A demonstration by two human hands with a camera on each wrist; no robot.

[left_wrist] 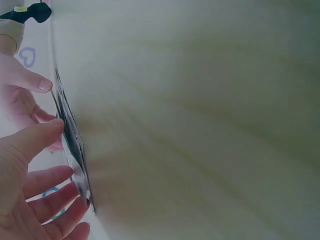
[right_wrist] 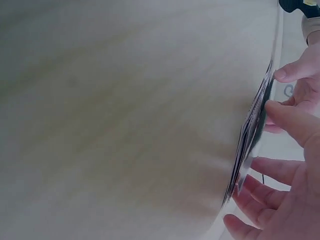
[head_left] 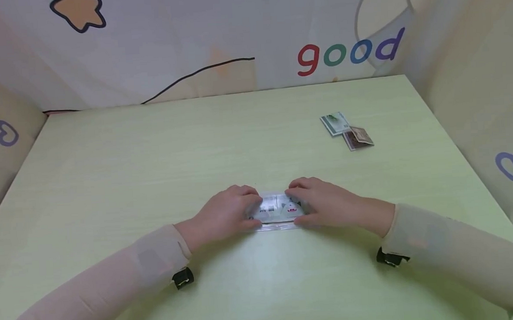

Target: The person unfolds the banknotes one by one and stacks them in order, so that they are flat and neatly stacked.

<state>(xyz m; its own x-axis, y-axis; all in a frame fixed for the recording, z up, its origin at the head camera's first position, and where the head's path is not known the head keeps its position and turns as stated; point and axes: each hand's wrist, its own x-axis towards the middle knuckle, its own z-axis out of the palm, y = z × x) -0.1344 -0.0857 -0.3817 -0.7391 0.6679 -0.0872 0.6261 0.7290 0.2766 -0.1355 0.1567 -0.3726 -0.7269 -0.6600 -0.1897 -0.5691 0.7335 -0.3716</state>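
A flat, pale printed packet (head_left: 278, 207) in clear plastic lies at the table's near middle, with a small cartoon face at its right. My left hand (head_left: 229, 212) holds its left end, thumb on the near edge and fingers at the far edge. At the right end, my right hand (head_left: 328, 204) grips it the same way. Seen edge-on in the left wrist view, the packet (left_wrist: 71, 132) shows thin layers between thumb and fingers. The right wrist view also shows a layered edge of the packet (right_wrist: 248, 137). The hands cover both ends.
Two folded banknotes, one greenish (head_left: 335, 123) and one brownish (head_left: 359, 138), lie overlapping at the back right. The pale green table (head_left: 152, 156) meets printed fabric walls (head_left: 215, 31) at the back and sides.
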